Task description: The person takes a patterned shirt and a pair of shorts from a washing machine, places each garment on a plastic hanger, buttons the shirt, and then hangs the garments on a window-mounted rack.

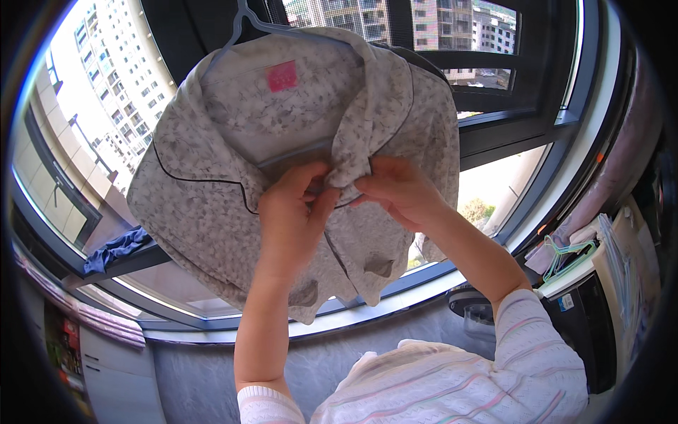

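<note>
A pale grey patterned shirt [212, 212] with dark piping hangs on a grey-blue plastic hanger [244, 16] before a window. Inside its neck is a pink label [282, 76]. At the front opening, below the neck, my left hand [296, 206] pinches the cloth near the collar's lower end, its thumb and forefinger close together. Just to the right, my right hand [400, 191] grips the right-hand collar tip [352, 180] between thumb and fingers. The fingertips of both hands partly hide the cloth between them.
Dark window frames [508, 138] stand behind the shirt. A blue cloth [116, 252] lies over a rail at the left. Several green and pale hangers [569, 257] rest on a white-topped dark appliance [582, 312] at the right. Pink curtain fabric [614, 175] hangs above it, and cabinets [122, 376] stand lower left.
</note>
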Action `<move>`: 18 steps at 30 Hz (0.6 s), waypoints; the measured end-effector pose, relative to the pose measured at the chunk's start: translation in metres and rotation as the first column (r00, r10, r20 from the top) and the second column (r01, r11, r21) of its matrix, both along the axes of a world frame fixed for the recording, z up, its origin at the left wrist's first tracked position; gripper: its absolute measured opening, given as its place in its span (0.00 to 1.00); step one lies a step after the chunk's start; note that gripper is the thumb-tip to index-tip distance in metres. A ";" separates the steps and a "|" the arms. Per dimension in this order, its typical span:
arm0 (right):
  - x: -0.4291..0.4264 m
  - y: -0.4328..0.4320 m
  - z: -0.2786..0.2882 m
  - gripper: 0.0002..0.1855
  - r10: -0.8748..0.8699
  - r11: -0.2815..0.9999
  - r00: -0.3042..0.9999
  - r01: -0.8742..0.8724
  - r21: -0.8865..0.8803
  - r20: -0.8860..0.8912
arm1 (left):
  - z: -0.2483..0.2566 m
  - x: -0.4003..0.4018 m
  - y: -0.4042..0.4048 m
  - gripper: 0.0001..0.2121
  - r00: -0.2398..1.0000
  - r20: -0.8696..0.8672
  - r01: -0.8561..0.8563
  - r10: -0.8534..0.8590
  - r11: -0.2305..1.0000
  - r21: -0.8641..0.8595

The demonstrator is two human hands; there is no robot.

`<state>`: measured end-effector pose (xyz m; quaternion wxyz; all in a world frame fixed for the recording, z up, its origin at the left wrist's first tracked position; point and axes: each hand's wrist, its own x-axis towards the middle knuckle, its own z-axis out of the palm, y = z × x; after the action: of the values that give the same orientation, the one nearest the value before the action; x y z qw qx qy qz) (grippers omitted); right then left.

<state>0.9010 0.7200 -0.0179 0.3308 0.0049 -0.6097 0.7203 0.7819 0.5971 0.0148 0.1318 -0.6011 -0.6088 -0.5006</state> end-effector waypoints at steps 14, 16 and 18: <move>0.006 -0.014 0.005 0.09 0.093 0.994 0.980 -0.102 -0.038 -0.178 | -0.006 0.009 -0.004 0.10 0.984 0.070 0.159 -0.163 0.986 0.051; 0.008 -0.013 0.010 0.08 0.069 0.997 0.981 -0.072 -0.010 -0.183 | -0.005 0.008 -0.007 0.10 0.988 0.087 0.141 -0.131 0.983 -0.120; 0.011 -0.011 0.012 0.08 0.046 0.999 0.981 -0.044 0.013 -0.189 | -0.006 0.006 -0.011 0.11 0.991 0.097 0.118 -0.094 0.949 -0.291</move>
<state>0.9118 0.7094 -0.0057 0.3708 0.0885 -0.5785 0.7212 0.7875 0.5859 0.0088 -0.0120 -0.6248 -0.6487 -0.4343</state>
